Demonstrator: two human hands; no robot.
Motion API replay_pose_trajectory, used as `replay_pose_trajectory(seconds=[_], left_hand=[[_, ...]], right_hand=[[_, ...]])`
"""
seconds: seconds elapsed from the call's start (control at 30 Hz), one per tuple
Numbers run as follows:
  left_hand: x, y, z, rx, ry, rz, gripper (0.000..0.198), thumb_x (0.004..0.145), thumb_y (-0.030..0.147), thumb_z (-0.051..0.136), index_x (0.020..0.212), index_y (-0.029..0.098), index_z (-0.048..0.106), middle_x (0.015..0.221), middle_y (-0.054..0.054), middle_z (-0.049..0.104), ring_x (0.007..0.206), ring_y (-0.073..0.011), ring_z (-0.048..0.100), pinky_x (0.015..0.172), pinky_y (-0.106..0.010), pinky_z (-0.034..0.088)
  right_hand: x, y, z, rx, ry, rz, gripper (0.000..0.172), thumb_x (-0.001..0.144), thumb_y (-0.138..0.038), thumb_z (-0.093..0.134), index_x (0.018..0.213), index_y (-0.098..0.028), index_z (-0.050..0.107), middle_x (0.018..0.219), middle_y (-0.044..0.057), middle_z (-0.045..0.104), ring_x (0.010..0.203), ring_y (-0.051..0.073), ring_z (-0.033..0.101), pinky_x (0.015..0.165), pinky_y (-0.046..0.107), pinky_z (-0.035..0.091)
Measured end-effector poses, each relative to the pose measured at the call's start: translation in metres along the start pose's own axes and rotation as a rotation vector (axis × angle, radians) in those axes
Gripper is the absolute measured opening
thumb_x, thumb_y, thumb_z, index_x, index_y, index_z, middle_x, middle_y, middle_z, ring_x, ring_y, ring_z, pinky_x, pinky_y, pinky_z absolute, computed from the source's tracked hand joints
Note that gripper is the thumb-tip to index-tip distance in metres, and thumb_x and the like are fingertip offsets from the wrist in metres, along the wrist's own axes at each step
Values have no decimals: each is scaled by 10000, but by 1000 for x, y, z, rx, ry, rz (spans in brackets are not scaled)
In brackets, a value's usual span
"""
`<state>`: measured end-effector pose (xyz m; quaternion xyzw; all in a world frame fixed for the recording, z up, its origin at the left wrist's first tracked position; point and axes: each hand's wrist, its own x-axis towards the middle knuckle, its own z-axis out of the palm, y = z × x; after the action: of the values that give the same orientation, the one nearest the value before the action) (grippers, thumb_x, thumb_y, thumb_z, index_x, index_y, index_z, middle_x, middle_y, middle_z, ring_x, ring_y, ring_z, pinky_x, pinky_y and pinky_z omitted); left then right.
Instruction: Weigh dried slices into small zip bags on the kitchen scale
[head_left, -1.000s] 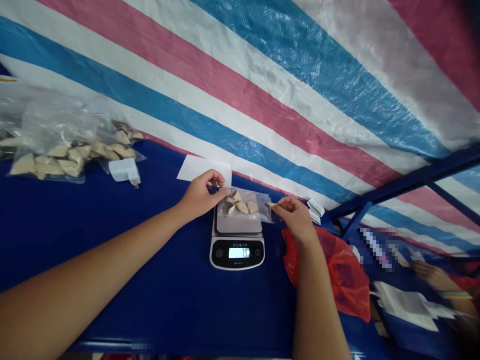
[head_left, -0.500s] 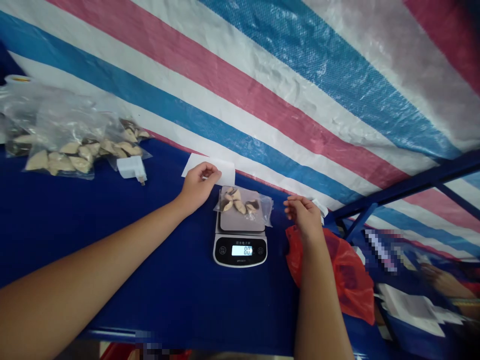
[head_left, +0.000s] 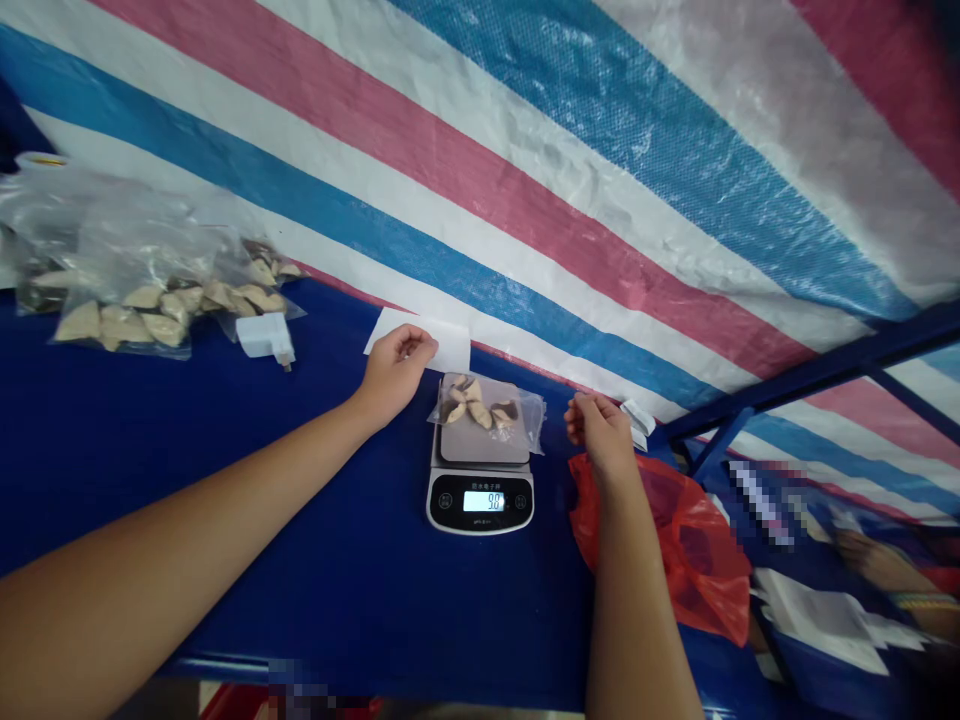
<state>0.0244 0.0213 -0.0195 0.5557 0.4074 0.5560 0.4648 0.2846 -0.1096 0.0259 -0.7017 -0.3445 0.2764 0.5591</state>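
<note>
Striped tarp (head_left: 570, 150), pink, white and blue, backs a blue table (head_left: 337, 580); clock positions are read from the scale. Red bag (head_left: 690, 560), at 4 o'clock, sags over the table's right edge, close under the right forearm. Clear bags (head_left: 142, 300) of pale wedge-shaped pieces lie heaped at 10 o'clock, well apart from the scale. Scale (head_left: 481, 470), centre, faces the person with its display lit. Left hand (head_left: 391, 372), at 10 o'clock near the pan: fingers curled, thumb against forefinger on the near edge of the slip (head_left: 454, 345), apparently pinching it. Right hand (head_left: 602, 437), at 3 o'clock: fingers folded loosely inward, nothing visible in them. Pouch (head_left: 486, 405), clear, with a few pieces inside, lies flat on the pan; neither hand touches it, so the display presumably reads its load alone. Adapter (head_left: 264, 337), white, lies just beside the clear bags. Packets (head_left: 636, 420), small and white, lie just beyond the right hand at 2 o'clock.
</note>
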Motion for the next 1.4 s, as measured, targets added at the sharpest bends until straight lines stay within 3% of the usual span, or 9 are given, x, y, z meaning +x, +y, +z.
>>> replay_pose_trajectory(seconds=[0.37, 0.57, 0.73, 0.83, 0.9, 1.03, 1.13, 1.23, 1.4], left_hand=[[1, -2, 0, -11, 4, 17, 143, 767, 337, 662, 752, 198, 629, 694, 10, 569, 693, -157, 517, 683, -312, 417], [1, -2, -1, -10, 10, 20, 135, 765, 327, 661, 748, 198, 627, 689, 11, 568, 690, -156, 517, 686, -312, 419], [0, -1, 0, -4, 7, 28, 130, 773, 312, 655, 750, 187, 626, 690, 17, 570, 685, -146, 513, 691, -302, 416], [-1, 2, 1, 12, -3, 44, 130, 790, 305, 643, 758, 181, 620, 699, 17, 574, 682, -140, 514, 679, -293, 417], [-5, 9, 0, 44, -26, 97, 131, 813, 305, 632, 778, 181, 613, 725, 10, 587, 692, -140, 531, 657, -288, 413], [-19, 34, -5, 144, -191, 334, 138, 866, 305, 624, 953, 198, 613, 913, -15, 650, 842, -161, 606, 741, -300, 453], [-29, 55, -10, 204, -341, 428, 265, 895, 334, 623, 1133, 224, 583, 1176, -54, 645, 1091, -206, 606, 914, -352, 463], [-33, 67, -19, 228, -556, 347, 526, 873, 403, 689, 1336, 255, 486, 1306, -88, 615, 1231, -255, 570, 994, -405, 451], [-37, 78, -25, -8, -902, 61, 665, 827, 439, 754, 1390, 248, 456, 1130, -87, 694, 997, -234, 672, 827, -367, 518]], right_hand=[[-2, -3, 1, -28, -8, 11, 399, 674, -563, 795, 646, -209, 612, 570, 3, 601, 447, 110, 486, 383, 235, 350], [-5, -5, -1, -106, -61, -20, 488, 727, -650, 754, 607, -207, 588, 582, 19, 620, 452, 106, 474, 416, 240, 333], [-16, -11, 2, -358, -140, -143, 532, 812, -675, 680, 598, -197, 593, 549, 9, 581, 481, 112, 436, 477, 264, 330], [-23, -13, 10, -400, -180, -258, 408, 810, -545, 732, 663, -206, 558, 575, -36, 533, 520, 111, 428, 509, 257, 328], [-29, -15, 18, -325, -158, -378, 281, 817, -421, 733, 751, -213, 557, 678, -32, 581, 605, 128, 511, 580, 258, 396], [-47, -24, 35, -186, -123, -689, 46, 877, -243, 633, 889, -225, 592, 903, 24, 672, 862, 189, 643, 828, 347, 504], [-62, -34, 42, -169, -143, -848, 85, 894, -166, 599, 939, -236, 615, 946, 33, 680, 921, 203, 656, 887, 390, 513], [-73, -43, 45, -96, -112, -940, 109, 914, -135, 585, 921, -239, 615, 945, 31, 691, 926, 201, 670, 896, 398, 522], [-83, -50, 48, 1, 79, -984, 119, 913, -113, 613, 923, -229, 638, 967, 34, 716, 922, 194, 705, 852, 368, 548]])
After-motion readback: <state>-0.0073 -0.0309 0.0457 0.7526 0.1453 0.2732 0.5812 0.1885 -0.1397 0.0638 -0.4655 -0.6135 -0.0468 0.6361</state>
